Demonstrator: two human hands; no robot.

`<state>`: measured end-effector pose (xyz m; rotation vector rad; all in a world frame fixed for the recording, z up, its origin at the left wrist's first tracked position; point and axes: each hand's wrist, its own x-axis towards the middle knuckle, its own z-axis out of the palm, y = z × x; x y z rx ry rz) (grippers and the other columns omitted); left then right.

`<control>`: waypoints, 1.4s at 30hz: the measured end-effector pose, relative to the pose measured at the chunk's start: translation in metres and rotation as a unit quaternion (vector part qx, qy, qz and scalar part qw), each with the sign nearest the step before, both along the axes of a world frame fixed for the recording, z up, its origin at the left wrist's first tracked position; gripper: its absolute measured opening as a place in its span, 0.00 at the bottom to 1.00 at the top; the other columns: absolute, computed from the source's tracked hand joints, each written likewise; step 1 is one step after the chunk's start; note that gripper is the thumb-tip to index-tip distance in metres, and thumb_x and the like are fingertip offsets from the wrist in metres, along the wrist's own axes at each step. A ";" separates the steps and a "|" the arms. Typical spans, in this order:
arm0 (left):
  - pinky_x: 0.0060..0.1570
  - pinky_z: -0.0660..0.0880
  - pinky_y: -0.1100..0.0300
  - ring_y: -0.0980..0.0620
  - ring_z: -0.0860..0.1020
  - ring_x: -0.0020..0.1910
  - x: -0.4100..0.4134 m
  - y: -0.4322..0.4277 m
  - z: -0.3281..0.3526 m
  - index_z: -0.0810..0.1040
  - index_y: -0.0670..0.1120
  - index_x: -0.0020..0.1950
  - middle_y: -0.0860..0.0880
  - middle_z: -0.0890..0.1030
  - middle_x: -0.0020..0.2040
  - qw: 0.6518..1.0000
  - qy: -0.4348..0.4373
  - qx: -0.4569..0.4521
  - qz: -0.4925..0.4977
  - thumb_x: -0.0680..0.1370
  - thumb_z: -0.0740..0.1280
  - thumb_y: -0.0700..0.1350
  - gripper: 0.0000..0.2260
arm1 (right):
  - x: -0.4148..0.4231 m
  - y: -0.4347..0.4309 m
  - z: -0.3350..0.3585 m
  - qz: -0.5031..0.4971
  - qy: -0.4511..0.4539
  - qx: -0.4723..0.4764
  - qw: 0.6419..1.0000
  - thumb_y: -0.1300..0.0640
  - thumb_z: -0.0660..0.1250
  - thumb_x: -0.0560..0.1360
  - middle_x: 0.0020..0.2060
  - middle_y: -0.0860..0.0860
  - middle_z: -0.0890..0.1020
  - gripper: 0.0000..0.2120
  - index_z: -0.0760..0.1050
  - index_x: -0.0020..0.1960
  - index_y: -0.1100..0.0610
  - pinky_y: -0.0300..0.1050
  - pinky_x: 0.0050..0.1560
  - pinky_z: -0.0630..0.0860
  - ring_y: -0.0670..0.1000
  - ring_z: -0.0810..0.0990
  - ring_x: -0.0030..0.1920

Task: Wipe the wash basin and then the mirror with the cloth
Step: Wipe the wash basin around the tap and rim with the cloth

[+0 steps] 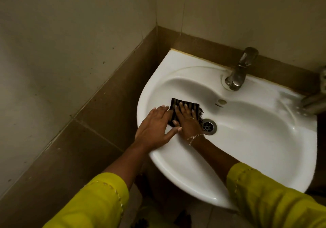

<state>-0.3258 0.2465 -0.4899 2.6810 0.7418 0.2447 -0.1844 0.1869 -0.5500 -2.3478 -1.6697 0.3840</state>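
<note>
A white wash basin (264,139) is fixed in the corner of a tiled wall. A dark striped cloth (189,105) lies folded on the bowl's left inner slope. My right hand (187,120) lies flat on the cloth with fingers spread, pressing it against the bowl just left of the drain (209,126). Beside it, my left hand (155,127) rests flat on the basin's left rim, fingers apart, its fingertips touching the cloth's left edge. No mirror is in view.
A metal tap (240,70) stands at the back of the basin. Another metal fitting (315,100) pokes in at the right edge. Beige and brown wall tiles (70,69) close in on the left and behind. Floor shows below the basin.
</note>
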 end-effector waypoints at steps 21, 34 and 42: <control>0.72 0.50 0.52 0.46 0.58 0.73 0.002 0.001 -0.001 0.66 0.43 0.69 0.42 0.66 0.72 0.998 0.057 0.026 -0.009 0.70 0.44 0.67 0.38 | -0.023 -0.033 0.001 0.032 0.114 -0.154 0.981 0.38 0.40 0.74 0.76 0.54 0.38 0.35 0.39 0.76 0.54 0.54 0.74 0.37 0.56 0.36 0.75; 0.72 0.50 0.52 0.46 0.58 0.73 0.001 0.003 -0.004 0.67 0.44 0.68 0.43 0.67 0.71 0.996 0.082 0.036 -0.013 0.69 0.43 0.68 0.38 | 0.018 -0.117 -0.001 0.180 0.103 -0.264 0.942 0.32 0.38 0.74 0.76 0.54 0.39 0.37 0.37 0.76 0.53 0.57 0.75 0.38 0.54 0.35 0.75; 0.71 0.52 0.50 0.45 0.61 0.72 0.002 0.003 -0.005 0.70 0.43 0.66 0.42 0.69 0.69 0.996 0.077 0.038 -0.010 0.70 0.45 0.68 0.38 | 0.074 -0.155 0.007 0.234 0.012 -0.318 0.919 0.23 0.17 0.50 0.76 0.55 0.41 0.61 0.38 0.76 0.55 0.57 0.75 0.39 0.56 0.37 0.76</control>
